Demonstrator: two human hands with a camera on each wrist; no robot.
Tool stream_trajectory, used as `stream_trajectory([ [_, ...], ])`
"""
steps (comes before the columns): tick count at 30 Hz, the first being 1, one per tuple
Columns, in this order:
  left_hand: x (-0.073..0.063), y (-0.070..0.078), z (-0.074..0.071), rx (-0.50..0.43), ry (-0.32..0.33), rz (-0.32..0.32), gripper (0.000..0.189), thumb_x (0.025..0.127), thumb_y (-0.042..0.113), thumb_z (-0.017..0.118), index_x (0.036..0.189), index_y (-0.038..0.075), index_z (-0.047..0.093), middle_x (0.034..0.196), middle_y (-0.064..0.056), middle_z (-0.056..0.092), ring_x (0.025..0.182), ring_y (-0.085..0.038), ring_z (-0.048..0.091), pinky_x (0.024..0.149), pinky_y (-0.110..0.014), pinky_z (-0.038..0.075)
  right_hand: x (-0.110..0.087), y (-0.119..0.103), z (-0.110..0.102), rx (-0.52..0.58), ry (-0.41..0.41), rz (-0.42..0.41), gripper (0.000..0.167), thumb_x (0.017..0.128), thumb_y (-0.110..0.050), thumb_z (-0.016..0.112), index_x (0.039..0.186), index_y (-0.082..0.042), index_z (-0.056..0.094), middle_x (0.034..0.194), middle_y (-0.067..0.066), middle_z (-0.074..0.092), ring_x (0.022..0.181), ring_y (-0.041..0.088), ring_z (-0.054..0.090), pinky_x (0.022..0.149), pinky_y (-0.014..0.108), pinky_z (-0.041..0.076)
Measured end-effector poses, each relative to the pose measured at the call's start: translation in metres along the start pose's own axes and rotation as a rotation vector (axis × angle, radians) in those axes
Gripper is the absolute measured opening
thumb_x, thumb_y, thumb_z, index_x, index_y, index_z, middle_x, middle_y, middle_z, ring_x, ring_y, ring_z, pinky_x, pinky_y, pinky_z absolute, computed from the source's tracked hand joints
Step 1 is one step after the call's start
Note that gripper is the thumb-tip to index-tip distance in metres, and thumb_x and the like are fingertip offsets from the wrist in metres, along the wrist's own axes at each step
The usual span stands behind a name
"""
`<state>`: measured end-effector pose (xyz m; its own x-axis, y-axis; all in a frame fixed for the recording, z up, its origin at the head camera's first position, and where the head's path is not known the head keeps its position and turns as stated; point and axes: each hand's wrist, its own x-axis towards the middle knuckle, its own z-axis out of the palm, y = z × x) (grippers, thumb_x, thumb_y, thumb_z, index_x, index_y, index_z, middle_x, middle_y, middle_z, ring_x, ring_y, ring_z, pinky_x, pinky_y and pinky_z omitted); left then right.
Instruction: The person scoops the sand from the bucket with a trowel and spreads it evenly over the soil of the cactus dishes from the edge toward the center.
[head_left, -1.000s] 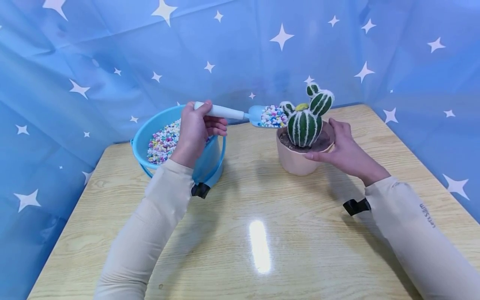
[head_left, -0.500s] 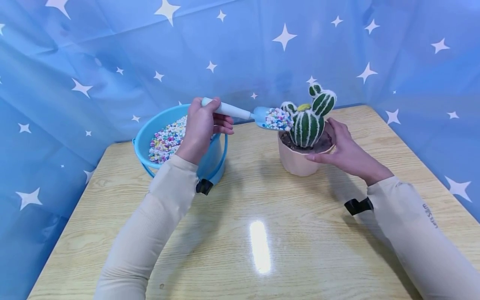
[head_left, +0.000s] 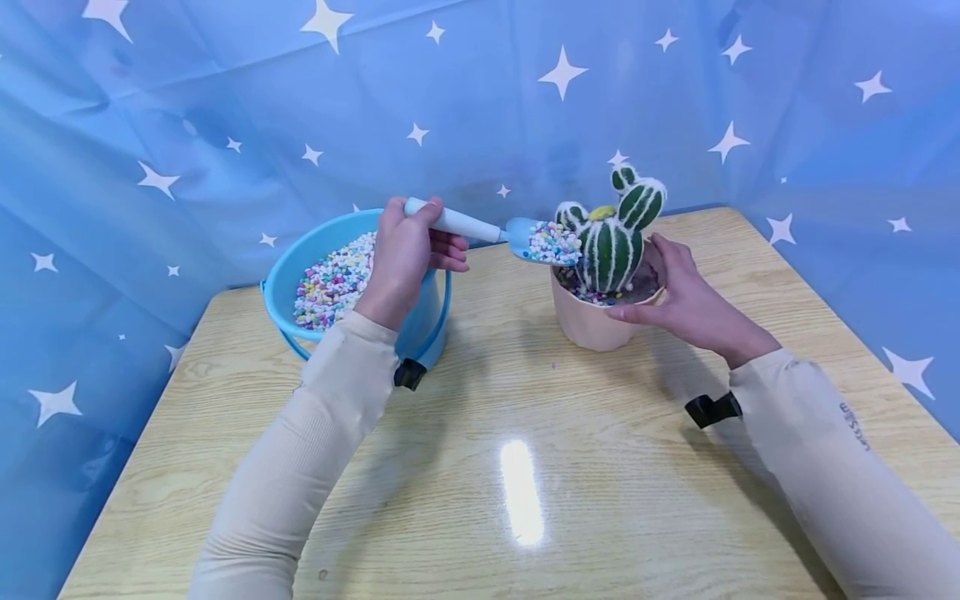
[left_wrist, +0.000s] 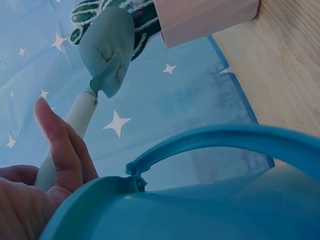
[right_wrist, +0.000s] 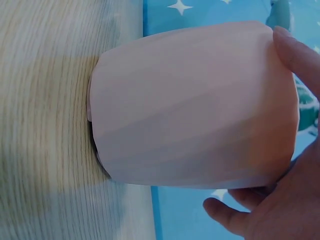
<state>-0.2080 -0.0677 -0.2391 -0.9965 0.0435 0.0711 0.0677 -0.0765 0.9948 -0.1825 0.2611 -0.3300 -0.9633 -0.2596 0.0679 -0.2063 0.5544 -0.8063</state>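
Note:
My left hand (head_left: 401,262) grips the pale handle of a blue trowel (head_left: 468,226), level above the gap between bucket and pot. Small multicoloured pebbles (head_left: 553,243) heap on its blade, whose tip is over the rim of a pink flowerpot (head_left: 592,323). Some pebbles lie on the dark soil round a green cactus (head_left: 611,254) with white fuzzy ribs. My right hand (head_left: 697,296) holds the pot's right side, thumb at the near rim; in the right wrist view, the pot (right_wrist: 195,107) stands on the table. The trowel's underside (left_wrist: 107,50) shows in the left wrist view.
A light blue bucket (head_left: 431,321) of multicoloured pebbles stands at the left, below my left wrist, its handle (left_wrist: 225,132) hanging down at the near side. The wooden table (head_left: 450,467) reaches a blue star-patterned cloth (head_left: 480,100) behind. One tiny pebble lies before the pot.
The trowel has moved slightly right and its tip has dipped over the pot. Pebbles have fallen onto the soil, and one onto the table. My right hand keeps its hold.

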Motion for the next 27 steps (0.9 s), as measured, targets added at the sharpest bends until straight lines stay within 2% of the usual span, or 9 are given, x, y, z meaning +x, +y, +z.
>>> stream_trajectory([
  [3,0.0001,0.0000,0.0001,0.004,-0.002,0.006,0.021,0.107,0.021,0.043,0.118,0.003,0.039,0.076,-0.020,0.062,0.054,-0.021,0.061,0.057,-0.037,0.059,-0.0003,0.0000,0.0002,-0.013,-0.003,0.013,0.115,0.083,-0.029,0.082,0.157,-0.009,-0.004,0.159,0.017,-0.007,0.144,0.031,-0.005,0.113,0.062,0.001],
  [15,0.0004,0.0017,0.0011,0.026,-0.003,0.021,0.021,0.107,0.021,0.044,0.117,0.003,0.039,0.077,-0.020,0.062,0.053,-0.020,0.061,0.056,-0.036,0.059,-0.0003,-0.0005,-0.0011,0.005,0.009,-0.030,0.108,0.081,-0.027,0.083,0.157,-0.010,0.008,0.158,0.018,0.004,0.143,0.031,0.000,0.112,0.061,-0.001],
  [21,0.0013,0.0031,0.0025,0.053,-0.007,0.027,0.022,0.106,0.022,0.045,0.116,0.004,0.038,0.078,-0.020,0.062,0.053,-0.021,0.061,0.057,-0.036,0.059,-0.0050,-0.0017,-0.0050,-0.022,-0.013,0.037,0.117,0.083,-0.033,0.082,0.157,-0.012,-0.007,0.160,0.017,-0.006,0.146,0.032,-0.004,0.113,0.063,0.003],
  [27,0.0007,0.0040,0.0025,0.078,-0.003,0.045,0.021,0.107,0.023,0.045,0.115,0.004,0.037,0.080,-0.020,0.061,0.054,-0.021,0.060,0.057,-0.036,0.059,-0.0070,-0.0029,-0.0068,-0.035,-0.031,0.084,0.119,0.082,-0.036,0.081,0.157,-0.016,-0.010,0.160,0.017,-0.008,0.145,0.039,-0.002,0.111,0.067,0.011],
])
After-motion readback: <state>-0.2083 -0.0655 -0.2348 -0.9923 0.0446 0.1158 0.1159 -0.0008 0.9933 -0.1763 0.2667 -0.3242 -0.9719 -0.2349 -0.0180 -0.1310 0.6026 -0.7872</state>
